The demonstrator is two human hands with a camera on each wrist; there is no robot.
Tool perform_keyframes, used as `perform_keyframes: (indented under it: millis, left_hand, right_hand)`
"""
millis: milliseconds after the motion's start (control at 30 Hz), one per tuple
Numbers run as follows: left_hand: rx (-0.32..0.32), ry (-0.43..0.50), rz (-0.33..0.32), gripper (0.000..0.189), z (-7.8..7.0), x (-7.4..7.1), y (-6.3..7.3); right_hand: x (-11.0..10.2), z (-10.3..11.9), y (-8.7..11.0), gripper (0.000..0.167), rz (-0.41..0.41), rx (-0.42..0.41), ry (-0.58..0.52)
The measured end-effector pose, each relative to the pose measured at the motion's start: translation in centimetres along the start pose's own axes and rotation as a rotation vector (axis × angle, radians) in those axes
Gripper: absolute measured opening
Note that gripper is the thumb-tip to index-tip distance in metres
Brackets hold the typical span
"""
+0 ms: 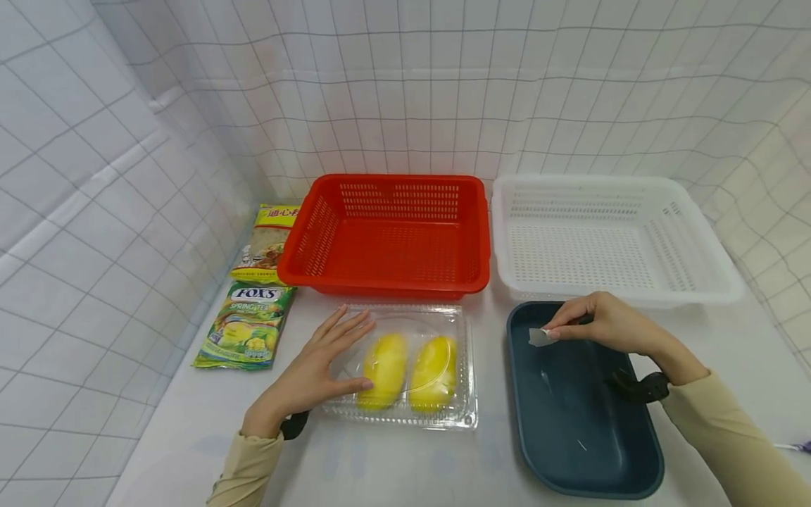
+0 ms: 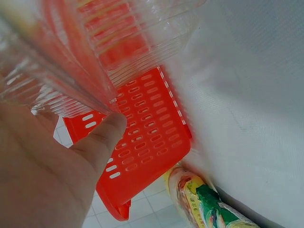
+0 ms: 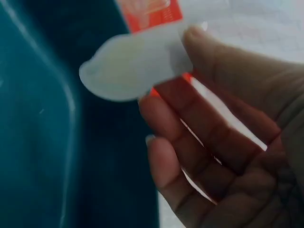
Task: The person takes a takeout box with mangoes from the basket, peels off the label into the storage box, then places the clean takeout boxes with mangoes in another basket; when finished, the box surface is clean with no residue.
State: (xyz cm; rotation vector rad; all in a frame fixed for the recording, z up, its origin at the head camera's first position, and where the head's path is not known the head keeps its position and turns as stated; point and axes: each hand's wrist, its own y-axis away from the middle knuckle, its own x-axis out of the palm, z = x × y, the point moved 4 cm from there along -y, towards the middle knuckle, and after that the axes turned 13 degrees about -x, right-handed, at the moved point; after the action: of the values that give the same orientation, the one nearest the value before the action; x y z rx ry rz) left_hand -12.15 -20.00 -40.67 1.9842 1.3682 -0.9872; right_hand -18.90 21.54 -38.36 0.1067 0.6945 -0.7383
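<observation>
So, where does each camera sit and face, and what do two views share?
Head: worn there, facing forward and down over box, tub, red basket; left grip, right grip, sleeves show.
Left wrist: worn there, facing box and red basket; left grip shows.
Right wrist: worn there, facing white piece and tub; right grip shows.
Shared, head and left wrist: red basket.

Right hand (image 1: 602, 325): fingers (image 1: 571, 315) pinch small translucent piece (image 1: 538, 338) over dark-blue tub (image 1: 567, 415). Left hand (image 1: 310, 380): fingers spread across clear box (image 1: 418, 320); two yellow pieces (image 1: 434, 373) inside. Behind, on bench (image 1: 393, 468): red basket (image 1: 399, 250), white basket (image 1: 570, 250).
</observation>
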Motion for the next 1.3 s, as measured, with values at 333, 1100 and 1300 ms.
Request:
perform_keyframes:
  millis: [333, 1100, 1300]
  left_hand:
    - [-0.012, 0.006, -0.001, 0.084, 0.2, 0.0, 0.0]
    - [-0.031, -0.013, 0.009, 0.085, 0.2, 0.0, 0.0]
    - [-0.031, -0.013, 0.007, 0.085, 0.2, 0.0, 0.1]
  right_hand:
    - [0.5, -2.1, 0.4, 0.015, 0.041, 0.010, 0.007]
    - [2.5, -2.7, 0.9, 0.013, 0.289, -0.134, 0.006]
    - [2.8, -2.7, 0.8, 0.012, 0.332, -0.146, 0.050]
